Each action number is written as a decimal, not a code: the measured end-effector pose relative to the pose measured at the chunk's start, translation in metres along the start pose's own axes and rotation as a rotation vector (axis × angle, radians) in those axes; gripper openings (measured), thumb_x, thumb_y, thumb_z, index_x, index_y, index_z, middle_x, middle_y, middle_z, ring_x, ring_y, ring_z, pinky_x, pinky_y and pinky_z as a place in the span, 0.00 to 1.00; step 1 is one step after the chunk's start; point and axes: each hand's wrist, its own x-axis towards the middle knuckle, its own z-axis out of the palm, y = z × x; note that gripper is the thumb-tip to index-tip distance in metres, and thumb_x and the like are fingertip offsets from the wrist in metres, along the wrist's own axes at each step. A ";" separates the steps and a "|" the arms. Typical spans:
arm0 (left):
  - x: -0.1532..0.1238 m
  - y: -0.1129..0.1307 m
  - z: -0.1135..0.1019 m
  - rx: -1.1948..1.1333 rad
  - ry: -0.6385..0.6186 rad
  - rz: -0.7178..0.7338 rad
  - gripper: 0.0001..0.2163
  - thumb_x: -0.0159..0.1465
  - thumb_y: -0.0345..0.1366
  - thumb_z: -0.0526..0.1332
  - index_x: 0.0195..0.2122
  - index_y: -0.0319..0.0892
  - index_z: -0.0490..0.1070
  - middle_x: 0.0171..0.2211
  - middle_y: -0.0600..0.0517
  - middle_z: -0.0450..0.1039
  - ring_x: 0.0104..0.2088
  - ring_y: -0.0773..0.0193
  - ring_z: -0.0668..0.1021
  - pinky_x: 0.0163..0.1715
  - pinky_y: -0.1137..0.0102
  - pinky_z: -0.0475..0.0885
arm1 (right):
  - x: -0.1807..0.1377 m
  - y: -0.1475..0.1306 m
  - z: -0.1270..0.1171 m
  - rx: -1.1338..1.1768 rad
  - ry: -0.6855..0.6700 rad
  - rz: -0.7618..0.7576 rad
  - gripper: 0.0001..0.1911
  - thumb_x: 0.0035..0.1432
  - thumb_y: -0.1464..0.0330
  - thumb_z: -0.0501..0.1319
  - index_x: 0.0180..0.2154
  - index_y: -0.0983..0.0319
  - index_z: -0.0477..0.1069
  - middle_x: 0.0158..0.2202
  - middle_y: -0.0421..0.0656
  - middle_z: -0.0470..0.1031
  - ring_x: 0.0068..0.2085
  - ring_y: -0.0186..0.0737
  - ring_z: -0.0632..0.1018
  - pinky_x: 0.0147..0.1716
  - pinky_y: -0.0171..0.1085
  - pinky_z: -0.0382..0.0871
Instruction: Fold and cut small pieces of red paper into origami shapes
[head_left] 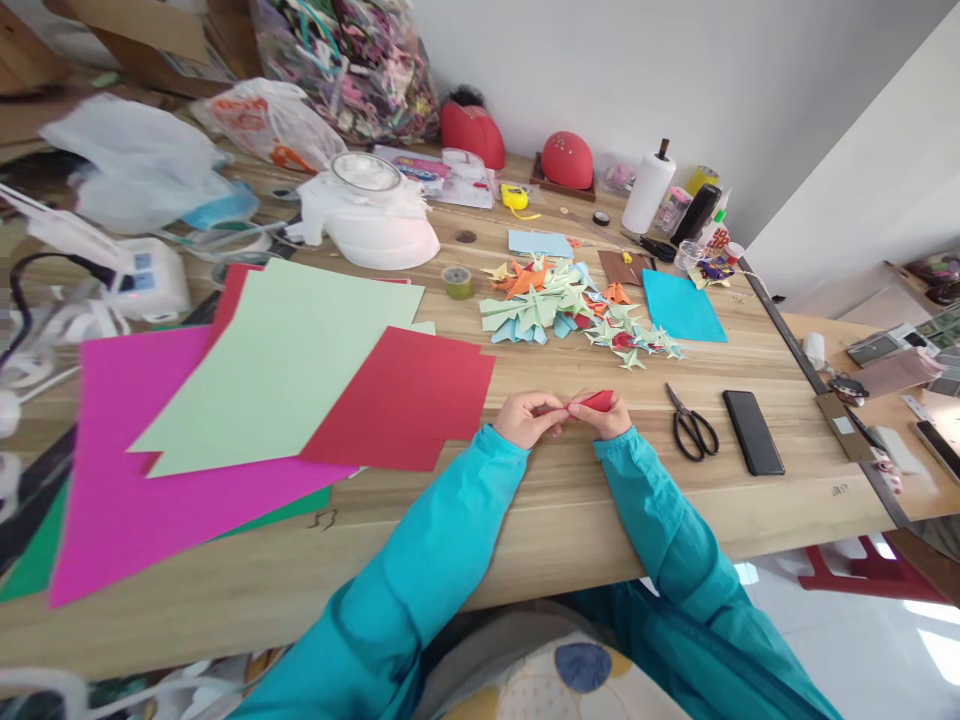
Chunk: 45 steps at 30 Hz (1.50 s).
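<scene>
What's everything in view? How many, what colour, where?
Small folded paper piece: one, red, centre, held
Folded paper shapes: many, mostly green, orange, blue, beyond it
Large flat paper sheets: several, green, red, magenta, left
Flat four-sided sheet: one, bright blue, right of shapes
Metal scissors: one pair, black handles, right of centre
Rectangular phone: one, black, right of scissors
Rounded domes: two, red, by the wall
Tape measure: one, yellow, near the domes
Wooden table: one, light brown, beneath
Jumbled clutter: uncounted, mixed colours, back and left
Left hand: one, turquoise sleeve, at red piece
Right hand: one, turquoise sleeve, at red piece
</scene>
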 end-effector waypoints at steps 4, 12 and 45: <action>0.001 -0.001 0.001 0.006 -0.019 0.023 0.10 0.48 0.40 0.65 0.20 0.38 0.71 0.18 0.55 0.68 0.17 0.70 0.71 0.18 0.74 0.68 | -0.002 -0.004 0.002 -0.014 0.044 0.001 0.07 0.39 0.66 0.68 0.20 0.62 0.74 0.19 0.39 0.70 0.23 0.32 0.69 0.24 0.33 0.63; -0.001 -0.006 0.002 -0.012 0.072 -0.069 0.10 0.47 0.40 0.66 0.20 0.38 0.71 0.14 0.54 0.70 0.16 0.68 0.72 0.19 0.72 0.69 | -0.002 -0.006 0.006 0.066 0.114 0.011 0.10 0.39 0.64 0.68 0.19 0.64 0.72 0.18 0.38 0.68 0.21 0.31 0.68 0.21 0.33 0.61; 0.006 -0.014 -0.002 -0.023 0.199 -0.153 0.18 0.42 0.41 0.68 0.32 0.35 0.73 0.18 0.52 0.74 0.19 0.64 0.76 0.22 0.70 0.73 | -0.001 -0.007 0.005 -0.102 0.151 0.102 0.15 0.35 0.59 0.69 0.21 0.64 0.73 0.16 0.38 0.71 0.16 0.30 0.68 0.16 0.31 0.63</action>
